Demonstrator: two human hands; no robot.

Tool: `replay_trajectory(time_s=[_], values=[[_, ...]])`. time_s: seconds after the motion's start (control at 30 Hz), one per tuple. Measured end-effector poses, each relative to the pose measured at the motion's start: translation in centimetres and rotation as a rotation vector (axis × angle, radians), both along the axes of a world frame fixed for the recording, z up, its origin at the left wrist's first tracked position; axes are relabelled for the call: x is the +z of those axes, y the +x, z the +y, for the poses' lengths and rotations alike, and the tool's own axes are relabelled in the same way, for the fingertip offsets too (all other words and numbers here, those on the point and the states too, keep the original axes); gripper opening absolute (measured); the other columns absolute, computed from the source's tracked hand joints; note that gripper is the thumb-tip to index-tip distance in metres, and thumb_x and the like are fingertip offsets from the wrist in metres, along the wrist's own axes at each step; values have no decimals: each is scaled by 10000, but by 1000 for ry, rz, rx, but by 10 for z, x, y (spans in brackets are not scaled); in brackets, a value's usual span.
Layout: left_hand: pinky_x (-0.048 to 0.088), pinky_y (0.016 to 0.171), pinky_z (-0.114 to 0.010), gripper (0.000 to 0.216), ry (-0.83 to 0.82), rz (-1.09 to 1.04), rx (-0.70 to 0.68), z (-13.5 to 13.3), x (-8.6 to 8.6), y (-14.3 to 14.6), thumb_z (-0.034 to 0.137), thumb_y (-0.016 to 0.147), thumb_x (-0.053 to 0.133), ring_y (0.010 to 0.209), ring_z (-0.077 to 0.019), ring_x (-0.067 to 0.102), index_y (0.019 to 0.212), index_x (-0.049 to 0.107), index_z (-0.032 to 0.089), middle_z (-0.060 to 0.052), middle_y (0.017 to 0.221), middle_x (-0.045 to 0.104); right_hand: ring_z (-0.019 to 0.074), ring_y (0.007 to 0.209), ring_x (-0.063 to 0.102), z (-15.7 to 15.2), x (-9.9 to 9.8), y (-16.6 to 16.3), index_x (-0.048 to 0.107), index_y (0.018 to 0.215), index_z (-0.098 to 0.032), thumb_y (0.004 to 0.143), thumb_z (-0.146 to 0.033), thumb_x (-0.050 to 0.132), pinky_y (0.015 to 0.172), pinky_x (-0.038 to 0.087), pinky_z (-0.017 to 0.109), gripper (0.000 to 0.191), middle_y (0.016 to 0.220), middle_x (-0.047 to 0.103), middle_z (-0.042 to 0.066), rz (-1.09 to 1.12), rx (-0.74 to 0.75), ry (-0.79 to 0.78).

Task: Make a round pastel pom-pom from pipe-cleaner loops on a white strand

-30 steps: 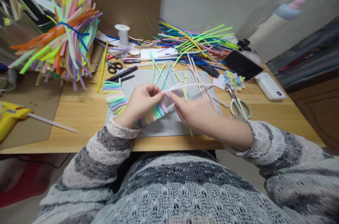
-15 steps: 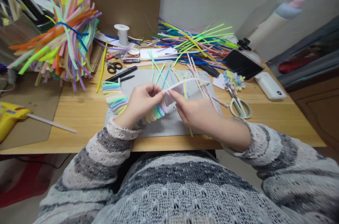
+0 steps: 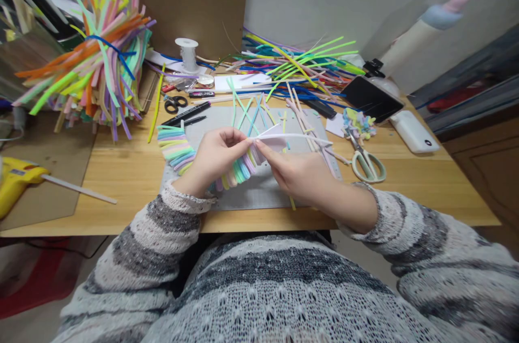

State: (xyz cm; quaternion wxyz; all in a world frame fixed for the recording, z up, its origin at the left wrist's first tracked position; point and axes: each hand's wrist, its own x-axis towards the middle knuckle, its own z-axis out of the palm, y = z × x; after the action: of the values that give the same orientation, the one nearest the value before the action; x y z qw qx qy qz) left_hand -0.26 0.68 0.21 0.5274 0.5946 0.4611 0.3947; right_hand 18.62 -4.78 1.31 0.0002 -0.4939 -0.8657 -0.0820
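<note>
My left hand [image 3: 217, 162] pinches a pale strip [image 3: 276, 144] lined with rows of pastel pipe cleaner pieces [image 3: 175, 149] in green, yellow, blue, pink and lilac. The decorated part runs under this hand and shows on both sides of it. With index finger out, my right hand [image 3: 302, 174] presses a pale pipe cleaner [image 3: 306, 138] at the strip's upper edge, against my left fingertips. The pipe cleaner's loose end points right, past the strip. My right thumb is mostly hidden. Beneath both lies a grey mat [image 3: 239, 201].
Cut pipe cleaners [image 3: 246, 111] lie behind my hands. Green-handled scissors [image 3: 367, 165] and a phone [image 3: 371, 99] are at right. Black scissors [image 3: 175, 103] and markers [image 3: 187, 113] sit back left. A yellow glue gun [image 3: 18, 178] is far left, below a large pipe cleaner bundle [image 3: 101, 56].
The pale pipe cleaner's free end has swung down and right, now apart from the strip's edge. My right hand has shifted slightly; my left hand keeps its place.
</note>
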Motion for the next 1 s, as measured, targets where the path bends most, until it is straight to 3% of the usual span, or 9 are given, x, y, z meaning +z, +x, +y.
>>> replay_trajectory(time_s=[0.27,0.57,0.8,1.0], values=[[401,529,-205,281,-5,-3,-24,0,0,-1,376,677,713,554,-87,504,698,605,118,5,629,581,141,548,527,0,3,1,248,1490,-222,883,-205,383,517,231,272,622,743,696,50,25,-37,-76],[412,556,-212,236,173,171,-12,-1,-2,-2,364,742,663,597,-106,530,712,619,134,-11,668,617,145,564,549,-1,4,-2,257,1484,-250,886,-227,375,510,203,271,610,782,706,42,42,-80,-99],[416,550,-214,236,146,137,24,-2,-2,-1,367,737,663,602,-113,538,713,620,136,-17,673,624,133,569,515,-1,-6,1,353,1451,-202,890,-165,367,511,222,275,563,739,677,45,111,43,-24],[417,548,-215,247,4,-26,66,0,2,2,358,676,713,564,-102,519,671,599,139,3,625,596,127,563,498,0,-18,8,493,1359,-165,892,-125,379,512,289,264,483,672,643,33,216,137,99]])
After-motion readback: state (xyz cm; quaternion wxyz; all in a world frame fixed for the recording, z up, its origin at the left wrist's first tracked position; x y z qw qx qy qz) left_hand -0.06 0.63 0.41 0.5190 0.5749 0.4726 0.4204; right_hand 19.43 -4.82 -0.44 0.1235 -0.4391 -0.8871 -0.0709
